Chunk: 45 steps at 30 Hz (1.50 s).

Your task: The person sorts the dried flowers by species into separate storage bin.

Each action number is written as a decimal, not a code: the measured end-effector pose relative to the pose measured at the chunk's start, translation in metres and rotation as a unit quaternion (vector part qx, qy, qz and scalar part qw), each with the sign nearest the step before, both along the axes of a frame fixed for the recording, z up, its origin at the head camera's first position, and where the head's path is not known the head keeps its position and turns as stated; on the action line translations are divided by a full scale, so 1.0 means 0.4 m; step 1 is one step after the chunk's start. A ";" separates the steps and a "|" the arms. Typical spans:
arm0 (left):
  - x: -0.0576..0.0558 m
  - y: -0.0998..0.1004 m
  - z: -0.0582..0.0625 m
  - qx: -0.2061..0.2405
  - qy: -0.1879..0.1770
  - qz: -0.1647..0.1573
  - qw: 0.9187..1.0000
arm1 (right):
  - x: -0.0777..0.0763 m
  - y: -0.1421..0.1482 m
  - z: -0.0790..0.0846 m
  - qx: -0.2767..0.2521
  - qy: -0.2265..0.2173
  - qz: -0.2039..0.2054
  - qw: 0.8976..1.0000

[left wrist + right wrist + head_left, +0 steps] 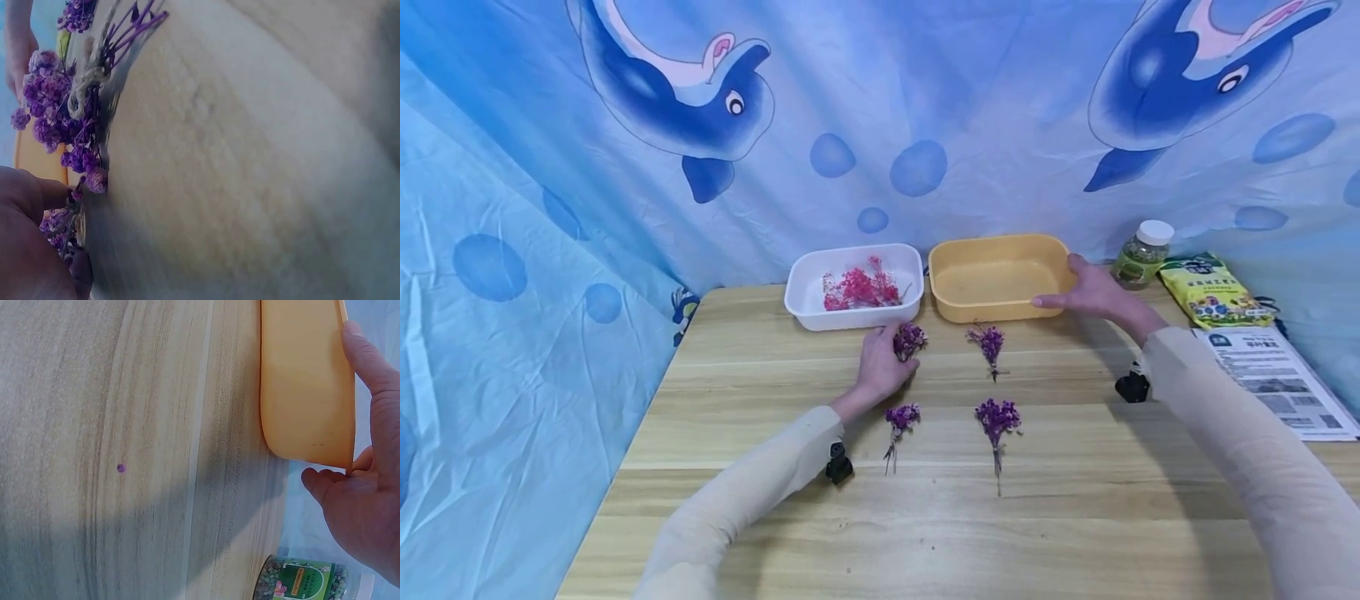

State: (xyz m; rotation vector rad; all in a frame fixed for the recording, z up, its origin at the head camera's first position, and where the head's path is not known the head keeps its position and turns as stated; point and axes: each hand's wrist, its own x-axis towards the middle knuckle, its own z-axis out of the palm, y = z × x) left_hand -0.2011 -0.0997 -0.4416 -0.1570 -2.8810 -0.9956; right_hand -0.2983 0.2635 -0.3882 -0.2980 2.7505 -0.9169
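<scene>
In the head view, the yellow box point(985, 312) stands on the counter point(925, 525) with its opening up and its long axis running left to right. The right hand point(1093, 292) is clamped on its right end, thumb along the front wall. Just off the box's front left corner, the left hand point(882, 367) holds the near left-hand flower bunch point(910, 340) between thumb and fingers; its purple blossoms show, but its stems are hidden, so its long axis cannot be told. Directly in front of the box lies the middle bunch point(988, 342), and farther in front are the tall bunch point(997, 421) and the small bunch point(901, 416), the last toward the box's left; all three have blossoms toward the far side and stems toward the person. Left of the box is the white box point(850, 320) with pink flowers point(865, 288); right of it are a jar point(1138, 258), a packet point(1213, 292) and a printed sheet point(1288, 387). In the left wrist view, blossoms sit between the left thumb and fingers, with the yellow box partly visible beyond a twine-tied bunch point(53, 103), whose stems point away from the box. In the right wrist view, the thumb and fingers grip the yellow box's end, the jar beside that end, and a purple speck point(121, 468) lies well apart from the box.
</scene>
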 end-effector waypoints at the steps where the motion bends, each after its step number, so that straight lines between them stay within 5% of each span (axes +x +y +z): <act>1: -0.001 0.000 0.000 0.001 0.003 -0.003 1.000 | 0.000 0.000 0.000 -0.001 -0.001 0.000 1.000; 14: -0.009 -0.009 0.016 0.046 -0.003 -0.065 0.997 | 0.007 0.012 -0.002 -0.002 -0.009 -0.007 1.000; 25: -0.022 -0.004 0.039 0.117 -0.083 -0.132 0.981 | 0.006 0.020 -0.005 -0.001 -0.008 -0.006 1.000; 33: -0.050 0.019 0.101 0.173 -0.103 -0.181 0.963 | 0.006 0.017 -0.004 -0.006 -0.007 -0.005 1.000; 39: -0.090 0.050 0.148 0.154 -0.073 -0.227 0.959 | 0.001 0.009 -0.007 -0.014 -0.009 -0.004 1.000; 45: -0.133 0.089 0.193 0.152 -0.073 -0.238 0.957 | -0.002 0.002 -0.003 -0.010 -0.005 -0.003 1.000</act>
